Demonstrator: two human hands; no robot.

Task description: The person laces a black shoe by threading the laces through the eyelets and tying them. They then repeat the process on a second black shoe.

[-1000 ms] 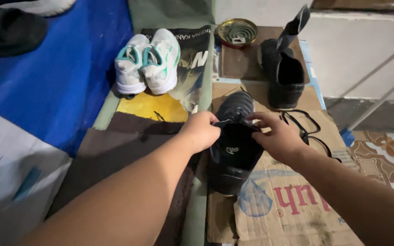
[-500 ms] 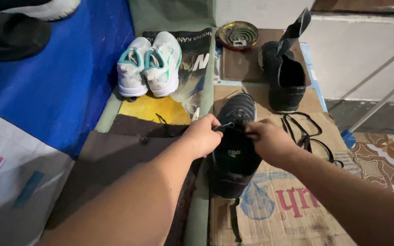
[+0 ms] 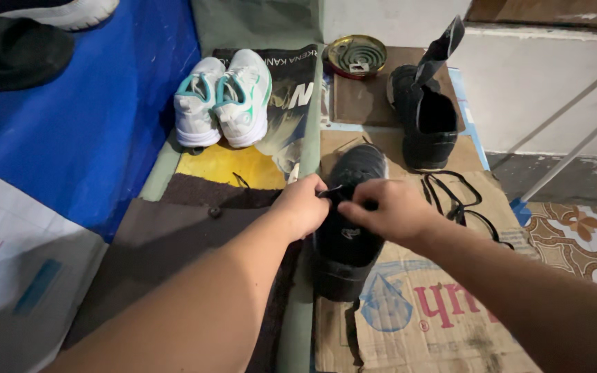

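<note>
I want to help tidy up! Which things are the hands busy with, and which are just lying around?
Being used:
- black shoe, under both hands
- left hand and right hand, pinching its lace by the tongue
- flattened cardboard it lies on

Just lying about:
- second black shoe
- loose black lace
- pair of white and teal sneakers
- round tin
- blue sheet

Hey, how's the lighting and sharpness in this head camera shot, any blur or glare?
Head view: dim, warm indoor light; the black shoe under both hands loses detail in shadow; the white and teal sneakers look brightest; slight glare on the round tin; forearms near the lens look soft; wide-angle stretch at the edges.
</note>
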